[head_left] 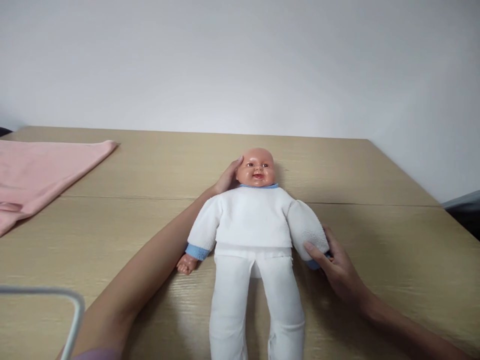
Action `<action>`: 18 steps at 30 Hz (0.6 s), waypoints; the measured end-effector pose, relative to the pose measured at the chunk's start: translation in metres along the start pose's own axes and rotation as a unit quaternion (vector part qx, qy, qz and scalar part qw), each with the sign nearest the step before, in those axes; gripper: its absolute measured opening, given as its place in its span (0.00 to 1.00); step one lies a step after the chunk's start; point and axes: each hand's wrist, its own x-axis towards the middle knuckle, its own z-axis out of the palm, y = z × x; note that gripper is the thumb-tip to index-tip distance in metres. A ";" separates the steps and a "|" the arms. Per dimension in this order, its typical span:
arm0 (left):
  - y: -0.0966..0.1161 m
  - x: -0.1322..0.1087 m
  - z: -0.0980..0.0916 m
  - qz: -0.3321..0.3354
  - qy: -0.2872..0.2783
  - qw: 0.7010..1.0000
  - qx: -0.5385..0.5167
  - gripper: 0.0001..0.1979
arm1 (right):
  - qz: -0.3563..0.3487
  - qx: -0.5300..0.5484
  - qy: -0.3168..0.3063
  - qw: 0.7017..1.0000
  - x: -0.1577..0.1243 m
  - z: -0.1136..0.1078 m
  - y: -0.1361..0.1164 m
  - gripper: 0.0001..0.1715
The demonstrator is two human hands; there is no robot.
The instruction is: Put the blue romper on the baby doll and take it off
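A baby doll (255, 217) lies on its back, head away from me, in a white fleece top with blue cuffs and collar and white trousers. My left hand (229, 175) cups the side of the doll's head, its thumb along the temple and its other fingers hidden underneath. Around the doll's sleeve near the cuff on the right side, my right hand (332, 260) is closed, thumb on top and fingers behind. The doll's bare fist (186, 264) on the left side rests by my left forearm. Its feet are out of view.
A wooden table (378, 240) with a seam across it bears the doll. Pink cloth (41, 170) lies spread at the left edge. A pale curved bar (77, 310) stands in the lower left corner. Behind the table is a plain wall (240, 65).
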 end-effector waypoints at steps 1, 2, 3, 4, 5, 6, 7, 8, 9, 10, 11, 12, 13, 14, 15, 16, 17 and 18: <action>0.000 0.000 -0.001 -0.003 0.002 1.000 -0.002 0.34 | 0.000 0.000 -0.002 1.000 0.000 0.000 0.000 0.39; -0.001 -0.001 -0.002 -0.005 0.002 1.000 -0.004 0.33 | 0.001 0.000 -0.004 1.000 0.000 0.000 0.000 0.39; -0.001 -0.001 -0.002 -0.007 0.000 1.000 -0.006 0.33 | 0.000 0.001 -0.004 1.000 0.000 0.000 0.000 0.40; -0.001 -0.001 -0.003 -0.007 -0.001 1.000 -0.007 0.33 | -0.001 0.002 -0.003 1.000 0.000 0.000 -0.001 0.40; -0.002 -0.001 -0.003 -0.006 -0.002 1.000 -0.009 0.33 | -0.002 0.003 -0.002 1.000 0.000 0.000 -0.001 0.39; -0.002 -0.001 -0.003 -0.006 -0.001 1.000 -0.010 0.33 | -0.003 0.004 -0.002 1.000 0.000 0.000 -0.001 0.39; -0.002 -0.001 -0.002 -0.006 0.001 1.000 -0.011 0.33 | -0.004 0.005 -0.003 1.000 0.000 0.001 -0.001 0.39; -0.002 -0.001 -0.001 -0.006 0.005 1.000 -0.012 0.32 | -0.004 0.007 -0.003 1.000 0.000 0.001 -0.002 0.38; -0.002 -0.001 -0.001 -0.007 0.008 1.000 -0.012 0.32 | -0.006 0.009 -0.002 1.000 0.000 0.001 -0.002 0.38; -0.002 -0.002 0.000 -0.007 0.011 1.000 -0.012 0.32 | -0.007 0.009 -0.003 1.000 0.000 0.001 -0.002 0.37; -0.002 -0.002 0.001 -0.006 0.011 1.000 -0.012 0.32 | -0.010 0.008 -0.002 1.000 0.000 0.001 -0.002 0.36; -0.002 -0.002 0.002 -0.005 0.010 1.000 -0.011 0.32 | -0.014 0.007 -0.002 1.000 0.000 0.001 -0.002 0.36; -0.002 -0.003 0.002 -0.005 0.008 1.000 -0.010 0.32 | -0.016 0.005 -0.003 1.000 0.000 0.001 -0.002 0.35; -0.001 -0.003 0.003 -0.006 0.006 1.000 -0.008 0.33 | -0.017 0.004 -0.005 1.000 0.000 0.001 -0.002 0.35; -0.001 -0.003 0.003 -0.007 0.004 1.000 -0.007 0.33 | -0.015 0.005 -0.007 1.000 0.000 0.001 -0.002 0.35; -0.001 -0.003 0.003 -0.005 0.005 1.000 -0.005 0.33 | -0.014 0.005 -0.008 1.000 0.001 0.001 -0.003 0.36; -0.001 -0.002 0.004 0.001 0.009 1.000 -0.004 0.33 | -0.012 0.005 -0.008 1.000 0.001 0.001 -0.003 0.36; -0.001 -0.002 0.004 0.012 0.016 1.000 -0.002 0.33 | -0.011 0.003 -0.006 1.000 0.001 0.001 -0.004 0.36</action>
